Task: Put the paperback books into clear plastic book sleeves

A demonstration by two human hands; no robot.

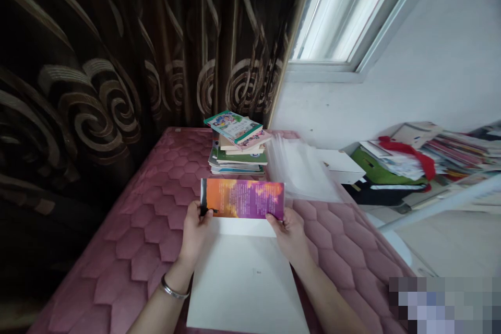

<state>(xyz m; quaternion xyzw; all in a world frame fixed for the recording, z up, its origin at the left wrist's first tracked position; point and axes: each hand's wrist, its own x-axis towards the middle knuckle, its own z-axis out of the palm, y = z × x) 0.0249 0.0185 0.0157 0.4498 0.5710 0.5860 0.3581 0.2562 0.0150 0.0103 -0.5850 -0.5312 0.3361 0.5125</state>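
Observation:
Both hands hold a book (245,199) with an orange and purple cover printed with lines of pale text. It is tilted up above the bed. My left hand (197,229) grips its left lower corner, thumb in front and fingers behind. At the right lower corner, my right hand (289,229) pinches it the same way. Directly below lies a large flat white board (246,276), close to both wrists. Whether the white strip just under the cover belongs to the book or the board, I cannot tell. A silver bangle (174,289) circles my left wrist.
Behind the hands, a stack of books (238,154) stands on the pink quilted mattress (152,240). Clear plastic sheets (305,167) and a white box (340,165) lie to its right. Papers (395,162) fill a green container (370,164) beside the bed. A dark curtain (164,36) hangs left.

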